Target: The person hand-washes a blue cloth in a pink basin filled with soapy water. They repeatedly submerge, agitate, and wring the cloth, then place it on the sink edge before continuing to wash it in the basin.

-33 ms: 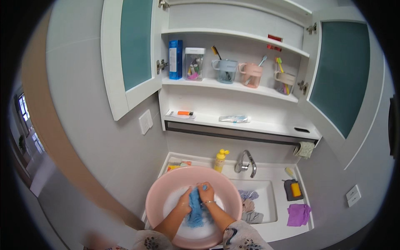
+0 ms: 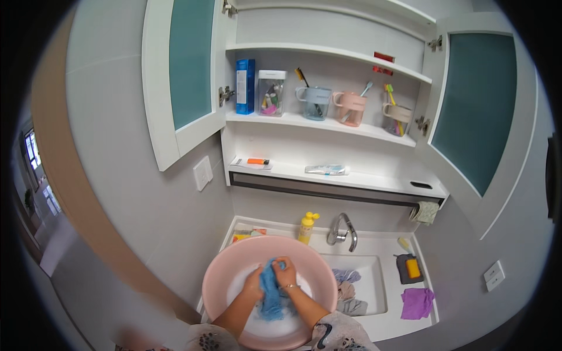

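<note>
A wet blue cloth (image 2: 271, 298) hangs between my two hands inside a large pink basin (image 2: 218, 275) with whitish, sudsy water. My left hand (image 2: 253, 283) is closed on the cloth's left side. Higher up, the fingers of my right hand (image 2: 285, 272) grip the cloth's top edge, and a bracelet circles that wrist. The lower end of the cloth reaches down to the water. In the white sink (image 2: 374, 286) right of the basin lie several crumpled cloths (image 2: 349, 292) in lilac, brownish and grey.
Behind the basin stand a yellow bottle (image 2: 306, 228) and a chrome faucet (image 2: 345, 231). On the right counter lie a yellow soap bar (image 2: 413, 268) on a dark pad and a purple cloth (image 2: 417, 303). Overhead, an open cabinet (image 2: 328, 120) holds cups with toothbrushes.
My fingers have shifted slightly on the blue cloth, with the right hand a little more bent over its top. The whole view has moved slightly.
</note>
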Tool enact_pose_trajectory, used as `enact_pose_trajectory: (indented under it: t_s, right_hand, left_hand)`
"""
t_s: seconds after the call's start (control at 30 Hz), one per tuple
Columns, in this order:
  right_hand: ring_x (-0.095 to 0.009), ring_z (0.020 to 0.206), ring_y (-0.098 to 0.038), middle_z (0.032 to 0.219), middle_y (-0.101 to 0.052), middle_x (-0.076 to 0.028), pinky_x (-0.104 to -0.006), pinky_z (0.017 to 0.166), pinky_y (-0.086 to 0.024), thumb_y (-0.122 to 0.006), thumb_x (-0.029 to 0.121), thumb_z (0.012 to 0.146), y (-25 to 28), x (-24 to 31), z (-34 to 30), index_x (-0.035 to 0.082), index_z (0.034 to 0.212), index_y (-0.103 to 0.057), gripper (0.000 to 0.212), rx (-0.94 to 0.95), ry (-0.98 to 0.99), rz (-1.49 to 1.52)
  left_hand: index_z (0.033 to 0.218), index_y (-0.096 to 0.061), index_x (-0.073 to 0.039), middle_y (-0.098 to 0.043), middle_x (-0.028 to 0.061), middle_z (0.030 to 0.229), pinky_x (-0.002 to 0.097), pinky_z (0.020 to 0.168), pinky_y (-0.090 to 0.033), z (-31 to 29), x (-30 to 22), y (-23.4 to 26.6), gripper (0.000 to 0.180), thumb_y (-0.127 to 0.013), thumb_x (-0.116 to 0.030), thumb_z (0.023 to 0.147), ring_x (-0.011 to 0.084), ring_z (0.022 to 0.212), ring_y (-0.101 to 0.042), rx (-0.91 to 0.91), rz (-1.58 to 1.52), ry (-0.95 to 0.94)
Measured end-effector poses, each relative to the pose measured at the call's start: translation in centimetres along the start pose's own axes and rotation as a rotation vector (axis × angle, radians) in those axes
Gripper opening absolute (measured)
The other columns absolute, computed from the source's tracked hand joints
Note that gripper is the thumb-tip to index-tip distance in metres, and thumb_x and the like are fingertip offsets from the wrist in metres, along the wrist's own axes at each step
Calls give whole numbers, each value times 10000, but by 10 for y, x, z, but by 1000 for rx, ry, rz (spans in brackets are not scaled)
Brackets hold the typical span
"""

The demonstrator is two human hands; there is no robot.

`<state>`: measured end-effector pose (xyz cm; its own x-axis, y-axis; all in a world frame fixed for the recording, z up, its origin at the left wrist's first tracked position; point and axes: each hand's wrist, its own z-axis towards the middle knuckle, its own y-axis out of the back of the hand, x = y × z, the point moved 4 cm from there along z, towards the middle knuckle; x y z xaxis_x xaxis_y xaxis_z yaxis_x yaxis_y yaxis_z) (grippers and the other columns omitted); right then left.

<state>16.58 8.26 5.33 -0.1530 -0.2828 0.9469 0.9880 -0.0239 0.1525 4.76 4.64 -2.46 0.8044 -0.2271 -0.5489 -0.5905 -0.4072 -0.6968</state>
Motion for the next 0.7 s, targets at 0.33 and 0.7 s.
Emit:
enact_pose_trajectory:
  t_s: [0.33, 0.7]
  right_hand:
    - [-346, 554, -574, 635, -593, -178, -453, 545, -462, -429, 337, 850, -14, 16, -9, 77, 674, -624, 370, 260, 121, -607]
    - [-311, 765, -605, 838, -620, -192, -374, 683, -484, -556, 381, 801, -2, 1, 11, 68, 924, -622, 343, 282, -82, -364]
  left_hand:
    - [1117, -490, -65, -532, 123, 1124, 394, 807, -469, -32, 20, -9, 439, -424, -431, 884, 233, 991, -542, -141, 113, 5]
    - [1117, -520, -47, -574, 98, 1086, 398, 869, -436, -40, 5, -26, 429, -426, -380, 864, 261, 978, -556, 125, -65, 151]
